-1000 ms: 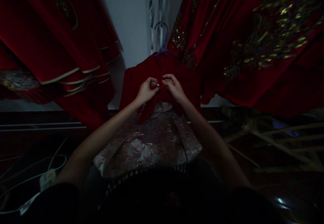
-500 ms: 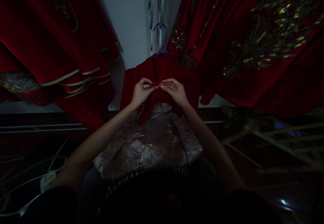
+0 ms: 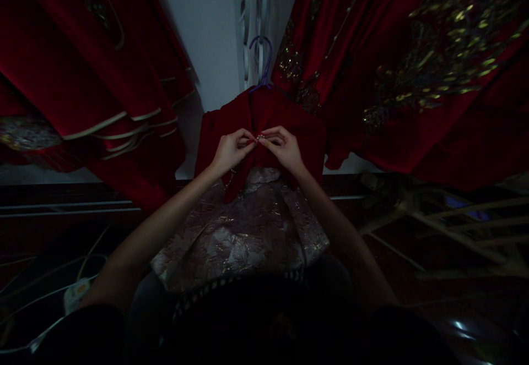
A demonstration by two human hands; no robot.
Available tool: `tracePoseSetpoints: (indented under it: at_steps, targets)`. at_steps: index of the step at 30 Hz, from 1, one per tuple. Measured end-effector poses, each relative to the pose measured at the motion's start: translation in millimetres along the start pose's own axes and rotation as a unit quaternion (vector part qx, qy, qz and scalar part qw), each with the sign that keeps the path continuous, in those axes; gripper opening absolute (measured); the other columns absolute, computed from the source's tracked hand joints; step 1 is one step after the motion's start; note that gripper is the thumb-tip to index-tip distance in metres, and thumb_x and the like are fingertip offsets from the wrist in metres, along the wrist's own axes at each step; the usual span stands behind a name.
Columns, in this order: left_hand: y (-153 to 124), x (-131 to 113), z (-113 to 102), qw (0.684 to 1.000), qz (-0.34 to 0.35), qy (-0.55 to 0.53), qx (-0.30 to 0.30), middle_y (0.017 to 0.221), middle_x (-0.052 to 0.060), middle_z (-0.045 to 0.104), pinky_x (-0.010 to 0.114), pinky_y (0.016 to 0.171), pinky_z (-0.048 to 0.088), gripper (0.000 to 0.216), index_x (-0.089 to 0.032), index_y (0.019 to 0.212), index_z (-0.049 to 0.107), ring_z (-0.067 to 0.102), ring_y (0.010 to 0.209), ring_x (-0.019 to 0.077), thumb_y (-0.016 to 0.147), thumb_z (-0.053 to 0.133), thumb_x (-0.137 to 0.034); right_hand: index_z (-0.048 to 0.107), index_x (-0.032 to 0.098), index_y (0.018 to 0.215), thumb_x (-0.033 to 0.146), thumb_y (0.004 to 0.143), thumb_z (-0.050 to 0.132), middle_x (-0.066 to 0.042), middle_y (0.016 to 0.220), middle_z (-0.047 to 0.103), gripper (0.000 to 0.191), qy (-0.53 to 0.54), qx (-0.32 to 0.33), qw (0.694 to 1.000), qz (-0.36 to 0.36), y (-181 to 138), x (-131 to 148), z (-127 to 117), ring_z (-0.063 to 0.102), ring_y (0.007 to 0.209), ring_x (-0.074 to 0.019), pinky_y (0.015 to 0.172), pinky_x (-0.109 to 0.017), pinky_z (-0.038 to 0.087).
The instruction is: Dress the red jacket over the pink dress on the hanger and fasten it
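A dark red velvet garment (image 3: 308, 128) hangs in front of me on a purple hanger (image 3: 263, 62). Its pale brocade skirt (image 3: 243, 238) spreads out below, toward my body. My left hand (image 3: 230, 151) and my right hand (image 3: 283, 149) meet at the middle of the garment's front. Both pinch the red cloth at a small shiny fastening (image 3: 259, 137) between their fingertips. The fingers of both hands are curled closed on the fabric.
More red garments hang close on both sides: one with pale trim (image 3: 103, 101) at left, one with gold embroidery (image 3: 433, 51) at right. A white wall (image 3: 206, 40) is behind. A power strip with white cables (image 3: 74, 293) lies on the dark floor at left; wooden slats (image 3: 463, 227) are at right.
My hands have closed in together on the fastening at the garment's front and shifted very slightly. The garment and the surroundings stay as they were.
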State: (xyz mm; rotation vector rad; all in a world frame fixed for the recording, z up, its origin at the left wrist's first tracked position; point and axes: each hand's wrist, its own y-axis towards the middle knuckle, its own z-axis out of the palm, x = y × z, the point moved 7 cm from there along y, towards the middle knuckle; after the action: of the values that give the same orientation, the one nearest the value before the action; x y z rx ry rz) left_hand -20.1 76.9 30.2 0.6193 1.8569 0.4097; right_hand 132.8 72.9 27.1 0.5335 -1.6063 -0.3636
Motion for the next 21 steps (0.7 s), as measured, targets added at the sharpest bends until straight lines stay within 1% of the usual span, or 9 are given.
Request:
tracePoseSetpoints:
  at_steps: [3,6,8,10,12,15,17,21]
  targets:
    - [-3.1,-9.4,-0.9,0.999,0.017,0.034,0.026,0.082,0.003,0.072,0.027,0.070,0.056,0.012,-0.020,0.086,0.065,0.070,0.078,0.0174,0.077,0.064,-0.028,0.062,0.025,0.088,0.047,0.072,0.071,-0.001,0.096,0.068,0.029,-0.015,-0.008,1.000,0.000,-0.2,1.2,-1.5,0.065,0.089,-0.0170,0.085,-0.035,0.054]
    - [-7.0,-15.7,0.2,0.998,0.026,0.045,0.042,0.083,0.004,0.072,0.027,0.066,0.056,0.015,-0.020,0.089,0.065,0.069,0.073,0.0167,0.077,0.065,-0.029,0.063,0.024,0.086,0.047,0.072,0.071,-0.002,0.097,0.069,0.028,-0.022,-0.011,1.000,-0.001,-1.1,2.3,-1.2,0.065,0.093,-0.0183,0.088,-0.036,0.053]
    - [-7.2,-17.3,-0.5,0.998,0.030,0.056,0.029,0.082,0.004,0.072,0.026,0.065,0.056,0.016,-0.019,0.087,0.065,0.068,0.070,0.0157,0.076,0.066,-0.031,0.066,0.024,0.087,0.047,0.074,0.069,-0.002,0.099,0.070,0.026,-0.014,-0.010,1.000,-0.010,-2.2,3.5,-0.2,0.066,0.095,-0.0187,0.092,-0.038,0.052]
    - [-5.4,-18.0,-2.4,0.996,0.037,0.081,0.005,0.079,0.004,0.072,0.024,0.063,0.054,0.015,-0.019,0.083,0.065,0.068,0.069,0.0149,0.076,0.066,-0.032,0.068,0.025,0.090,0.045,0.076,0.068,-0.002,0.102,0.070,0.025,0.002,-0.005,1.000,-0.021,-3.6,4.7,0.8,0.066,0.095,-0.0185,0.093,-0.038,0.051]
    - [-3.3,-18.8,-2.4,0.993,0.045,0.113,-0.005,0.076,0.003,0.071,0.023,0.060,0.052,0.015,-0.018,0.082,0.065,0.067,0.067,0.0141,0.075,0.066,-0.032,0.068,0.025,0.093,0.044,0.075,0.069,-0.002,0.104,0.070,0.027,0.012,0.002,1.000,-0.026,-4.8,4.7,1.1,0.066,0.095,-0.0181,0.091,-0.038,0.053]
    - [-2.6,-22.3,0.9,0.987,0.058,0.152,0.014,0.079,0.003,0.072,0.021,0.060,0.050,0.017,-0.017,0.087,0.065,0.066,0.067,0.0128,0.076,0.063,-0.030,0.066,0.023,0.096,0.043,0.071,0.073,-0.003,0.103,0.070,0.033,-0.003,0.006,1.000,-0.027,-4.8,3.3,-0.8,0.066,0.090,-0.0167,0.084,-0.035,0.056]
    - [-3.9,-25.7,2.4,0.982,0.067,0.174,0.025,0.080,0.003,0.072,0.021,0.062,0.049,0.018,-0.016,0.091,0.064,0.066,0.069,0.0122,0.078,0.060,-0.028,0.064,0.021,0.094,0.042,0.070,0.073,-0.004,0.099,0.069,0.033,-0.010,0.006,0.999,-0.036,-3.6,3.2,-2.0,0.065,0.087,-0.0154,0.080,-0.032,0.056]
    - [-6.1,-29.9,2.3,0.970,0.091,0.224,0.027,0.078,0.002,0.072,0.021,0.063,0.047,0.017,-0.016,0.092,0.065,0.066,0.067,0.0115,0.080,0.057,-0.027,0.060,0.019,0.090,0.039,0.071,0.074,-0.004,0.093,0.068,0.031,-0.001,0.004,0.999,-0.049,-0.9,2.2,-0.8,0.065,0.084,-0.0144,0.074,-0.029,0.056]
